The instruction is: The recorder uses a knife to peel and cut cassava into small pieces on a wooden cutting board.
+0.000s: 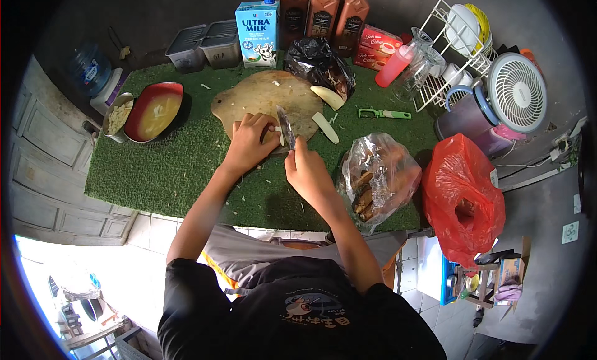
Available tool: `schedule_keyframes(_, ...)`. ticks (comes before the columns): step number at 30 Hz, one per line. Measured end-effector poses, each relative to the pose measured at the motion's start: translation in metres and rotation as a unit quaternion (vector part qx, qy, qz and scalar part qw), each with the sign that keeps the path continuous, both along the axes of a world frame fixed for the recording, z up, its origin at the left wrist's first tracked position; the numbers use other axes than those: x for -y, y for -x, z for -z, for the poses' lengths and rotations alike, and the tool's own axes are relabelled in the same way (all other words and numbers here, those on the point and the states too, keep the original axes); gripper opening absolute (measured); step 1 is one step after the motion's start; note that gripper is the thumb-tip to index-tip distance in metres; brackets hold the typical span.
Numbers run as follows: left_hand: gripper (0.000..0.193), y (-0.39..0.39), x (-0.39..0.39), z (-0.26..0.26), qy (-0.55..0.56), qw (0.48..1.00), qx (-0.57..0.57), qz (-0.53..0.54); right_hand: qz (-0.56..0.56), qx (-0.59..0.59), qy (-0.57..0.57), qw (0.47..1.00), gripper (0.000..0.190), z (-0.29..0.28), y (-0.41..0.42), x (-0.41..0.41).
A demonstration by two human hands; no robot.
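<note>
My left hand (252,138) holds a pale, peeled strip of root vegetable (280,135) near the front edge of a round wooden cutting board (261,94). Gripped by its handle in my right hand (305,166), a knife (286,126) has its blade over the board just right of the strip. One peeled pale piece (328,97) leans over the board's right edge, and another (325,127) lies beside the board. A green peeler (385,113) rests farther right. At the left, a red bowl (154,112) contains liquid and pale pieces, next to a metal cup of small cut pieces (119,116).
Behind the board stand lidded tubs (219,45), a milk carton (258,35), brown bottles (322,14) and a black plastic bag (317,59). To the right are a clear bag of brown roots (380,178), a red plastic bag (461,192), a dish rack (438,80) and a fan (517,93).
</note>
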State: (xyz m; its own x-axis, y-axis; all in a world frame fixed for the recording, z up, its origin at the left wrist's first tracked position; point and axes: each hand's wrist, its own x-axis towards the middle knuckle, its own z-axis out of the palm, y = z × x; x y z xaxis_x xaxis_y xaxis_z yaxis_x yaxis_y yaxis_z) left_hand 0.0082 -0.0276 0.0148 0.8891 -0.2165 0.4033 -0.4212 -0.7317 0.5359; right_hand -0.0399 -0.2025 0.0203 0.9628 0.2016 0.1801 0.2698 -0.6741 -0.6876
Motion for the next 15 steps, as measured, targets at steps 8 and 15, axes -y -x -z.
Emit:
schedule_keyframes(8, 0.023, -0.003, -0.010, -0.005, 0.065, 0.995, -0.007, 0.069, -0.006, -0.038, 0.020, 0.999, 0.020, -0.008, 0.005, -0.005)
schedule_keyframes(15, 0.021, -0.003, -0.017, -0.008, 0.073, 0.993, -0.060, 0.068, 0.002, -0.057, 0.036, 0.998, 0.019, -0.013, 0.006, -0.008)
